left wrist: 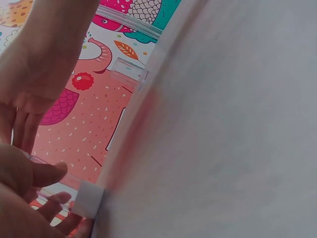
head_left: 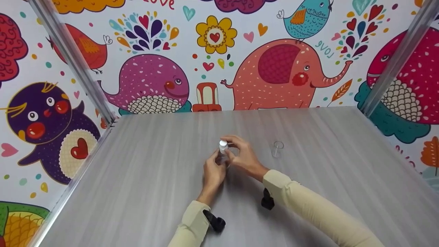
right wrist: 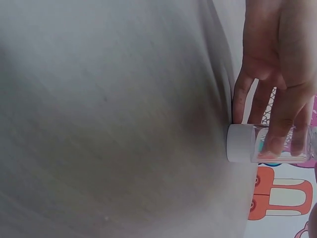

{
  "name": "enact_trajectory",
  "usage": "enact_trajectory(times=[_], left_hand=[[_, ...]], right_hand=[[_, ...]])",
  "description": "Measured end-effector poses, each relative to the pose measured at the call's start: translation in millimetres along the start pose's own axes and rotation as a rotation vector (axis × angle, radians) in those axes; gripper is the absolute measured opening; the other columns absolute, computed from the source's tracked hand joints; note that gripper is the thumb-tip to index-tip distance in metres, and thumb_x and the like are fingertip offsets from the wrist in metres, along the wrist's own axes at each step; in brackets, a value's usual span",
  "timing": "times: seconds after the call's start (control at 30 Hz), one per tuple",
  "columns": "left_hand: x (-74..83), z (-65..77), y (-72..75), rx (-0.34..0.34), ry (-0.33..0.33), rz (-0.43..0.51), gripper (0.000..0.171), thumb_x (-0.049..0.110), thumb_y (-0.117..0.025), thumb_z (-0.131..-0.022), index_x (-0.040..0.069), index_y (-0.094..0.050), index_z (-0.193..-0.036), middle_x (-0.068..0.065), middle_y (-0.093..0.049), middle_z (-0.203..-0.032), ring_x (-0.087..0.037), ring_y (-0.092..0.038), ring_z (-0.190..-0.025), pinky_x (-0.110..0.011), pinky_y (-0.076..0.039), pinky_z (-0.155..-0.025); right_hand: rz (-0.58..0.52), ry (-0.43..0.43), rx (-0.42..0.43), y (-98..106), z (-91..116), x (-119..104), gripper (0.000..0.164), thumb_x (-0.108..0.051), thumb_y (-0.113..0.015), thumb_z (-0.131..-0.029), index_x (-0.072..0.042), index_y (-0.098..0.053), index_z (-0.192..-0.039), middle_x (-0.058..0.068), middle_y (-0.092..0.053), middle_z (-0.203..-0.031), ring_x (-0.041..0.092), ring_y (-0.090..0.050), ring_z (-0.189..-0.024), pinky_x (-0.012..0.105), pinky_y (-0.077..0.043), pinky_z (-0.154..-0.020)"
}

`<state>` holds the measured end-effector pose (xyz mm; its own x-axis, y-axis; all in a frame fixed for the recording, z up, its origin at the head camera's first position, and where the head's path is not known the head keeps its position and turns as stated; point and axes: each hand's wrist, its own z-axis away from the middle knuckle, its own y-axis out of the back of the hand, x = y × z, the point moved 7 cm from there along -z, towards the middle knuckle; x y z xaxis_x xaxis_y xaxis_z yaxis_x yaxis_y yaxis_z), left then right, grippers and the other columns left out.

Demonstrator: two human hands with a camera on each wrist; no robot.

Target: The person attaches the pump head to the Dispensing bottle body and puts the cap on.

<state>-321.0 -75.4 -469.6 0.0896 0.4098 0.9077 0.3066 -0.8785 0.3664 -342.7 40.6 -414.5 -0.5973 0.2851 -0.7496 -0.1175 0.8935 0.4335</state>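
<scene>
A small clear bottle (right wrist: 292,144) with a white cap (head_left: 223,143) is between my two hands over the middle of the table. My left hand (head_left: 214,171) grips it from the left, thumb and fingers on both sides of its clear body in the left wrist view. From the right, my right hand (head_left: 245,156) pinches it, forefinger beside the white end and thumb lower. Both wrist views show the white end lowest, by the tabletop; whether it touches I cannot tell. Fingers partly hide the bottle. An upright clear cup (head_left: 277,150) stands apart, right of my hands.
The grey wood-grain tabletop (head_left: 154,164) runs back to a wall (head_left: 212,79) printed with cartoon animals. Metal posts (head_left: 82,75) rise at the back corners. A black strap piece (head_left: 215,221) sits at my left cuff, another (head_left: 267,200) at my right.
</scene>
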Motion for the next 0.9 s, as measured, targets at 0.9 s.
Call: enact_trajectory(times=[0.9], left_hand=[[-0.3, -0.5, -1.0, 0.015, 0.014, 0.044, 0.049, -0.009, -0.066, -0.081, 0.003, -0.067, -0.128, -0.018, -0.074, -0.114, -0.032, -0.070, -0.105, -0.045, -0.056, -0.089]], right_hand=[[0.055, -0.024, -0.007, 1.2, 1.0, 5.8, 0.048, -0.016, -0.077, -0.088, -0.003, -0.057, -0.130, 0.012, -0.061, -0.121, 0.025, -0.060, -0.114, 0.042, -0.052, -0.100]])
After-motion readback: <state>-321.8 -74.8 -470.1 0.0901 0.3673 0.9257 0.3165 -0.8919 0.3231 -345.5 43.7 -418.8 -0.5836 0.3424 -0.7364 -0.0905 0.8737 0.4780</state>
